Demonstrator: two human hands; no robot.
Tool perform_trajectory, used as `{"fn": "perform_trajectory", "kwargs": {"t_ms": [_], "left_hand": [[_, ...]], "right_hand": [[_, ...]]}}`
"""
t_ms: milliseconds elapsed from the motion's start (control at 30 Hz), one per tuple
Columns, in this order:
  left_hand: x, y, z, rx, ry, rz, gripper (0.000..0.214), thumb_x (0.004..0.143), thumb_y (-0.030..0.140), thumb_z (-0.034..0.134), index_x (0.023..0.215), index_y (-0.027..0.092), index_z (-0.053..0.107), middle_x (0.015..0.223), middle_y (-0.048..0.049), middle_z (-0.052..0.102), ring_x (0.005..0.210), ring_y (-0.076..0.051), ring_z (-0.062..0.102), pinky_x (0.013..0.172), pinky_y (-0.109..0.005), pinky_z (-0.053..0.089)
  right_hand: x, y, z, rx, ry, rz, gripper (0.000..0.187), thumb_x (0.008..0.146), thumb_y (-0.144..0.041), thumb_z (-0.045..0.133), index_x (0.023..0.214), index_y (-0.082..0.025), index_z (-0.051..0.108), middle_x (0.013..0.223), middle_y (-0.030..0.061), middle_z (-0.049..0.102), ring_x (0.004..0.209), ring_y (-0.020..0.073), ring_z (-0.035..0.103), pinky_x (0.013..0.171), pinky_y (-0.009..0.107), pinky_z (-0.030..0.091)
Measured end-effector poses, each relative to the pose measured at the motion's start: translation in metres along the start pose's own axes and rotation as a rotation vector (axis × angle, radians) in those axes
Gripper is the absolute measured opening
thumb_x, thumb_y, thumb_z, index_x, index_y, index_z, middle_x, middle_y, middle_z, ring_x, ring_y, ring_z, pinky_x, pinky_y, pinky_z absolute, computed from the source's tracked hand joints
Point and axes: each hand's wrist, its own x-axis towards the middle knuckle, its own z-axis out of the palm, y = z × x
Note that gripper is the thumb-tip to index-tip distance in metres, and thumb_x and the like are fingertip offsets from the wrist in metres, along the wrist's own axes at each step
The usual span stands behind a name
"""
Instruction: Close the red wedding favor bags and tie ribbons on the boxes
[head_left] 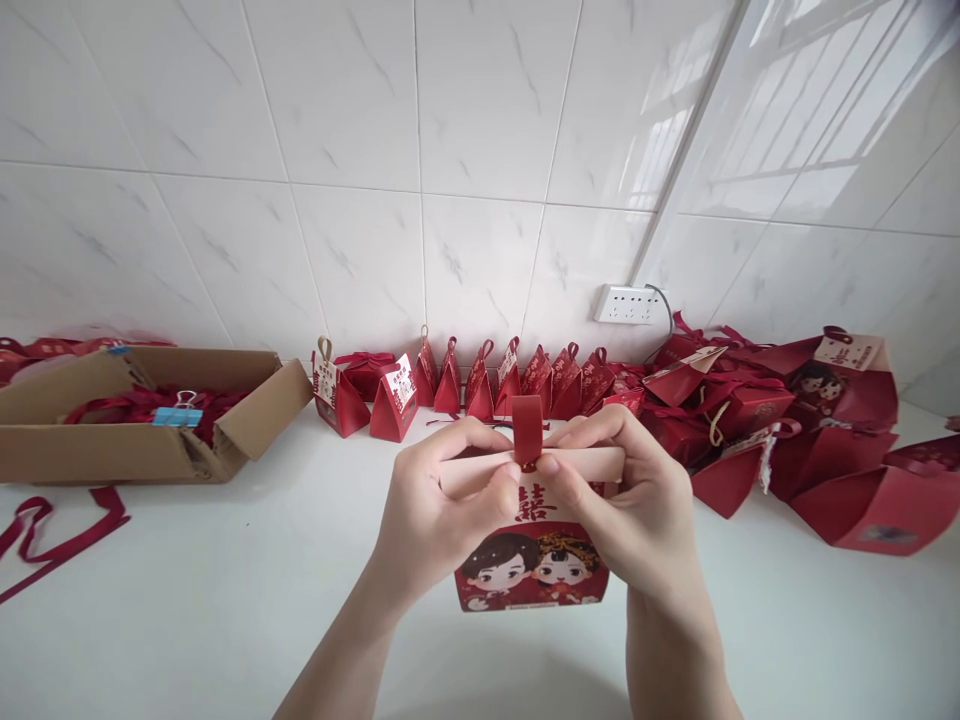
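Held up over the white table (247, 600) is a red and cream paper gift box (534, 565), printed with two cartoon figures and a red character. A red ribbon loop (527, 428) rises from the middle of its top edge. My left hand (442, 510) pinches the left part of that edge, thumb in front near the loop's base. On the other side my right hand (626, 490) grips the right part the same way, its thumb touching the foot of the loop. Fingers behind the box are partly hidden.
An open cardboard box (262, 400) with dark red ribbons stands left; a loose ribbon (67, 540) lies before it. Several folded gift boxes (478, 385) line the wall. More are heaped at right (750, 410) below a white power strip (628, 305).
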Motion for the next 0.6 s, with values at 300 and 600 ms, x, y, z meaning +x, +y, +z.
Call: {"fn": "perform_trajectory", "kwargs": {"t_ms": [300, 600], "left_hand": [[0.002, -0.004, 0.0, -0.078, -0.061, -0.066, 0.009, 0.077, 0.026, 0.065, 0.079, 0.018, 0.069, 0.064, 0.0001, 0.066, 0.055, -0.011, 0.056, 0.049, -0.02, 0.046], [0.007, -0.015, -0.004, -0.182, -0.126, -0.095, 0.016, 0.076, 0.029, 0.068, 0.085, 0.017, 0.065, 0.075, -0.0026, 0.067, 0.069, -0.014, 0.062, 0.06, -0.023, 0.051]], "right_hand": [[0.001, -0.002, -0.004, -0.08, 0.027, -0.009, 0.014, 0.082, -0.025, 0.067, 0.077, -0.022, 0.054, 0.067, -0.0021, 0.064, 0.056, 0.0115, 0.056, 0.047, 0.022, 0.045], [0.001, 0.002, 0.0, -0.172, 0.063, -0.071, 0.012, 0.08, -0.026, 0.069, 0.078, -0.022, 0.058, 0.062, -0.0025, 0.066, 0.048, 0.0108, 0.055, 0.04, 0.019, 0.043]]}}
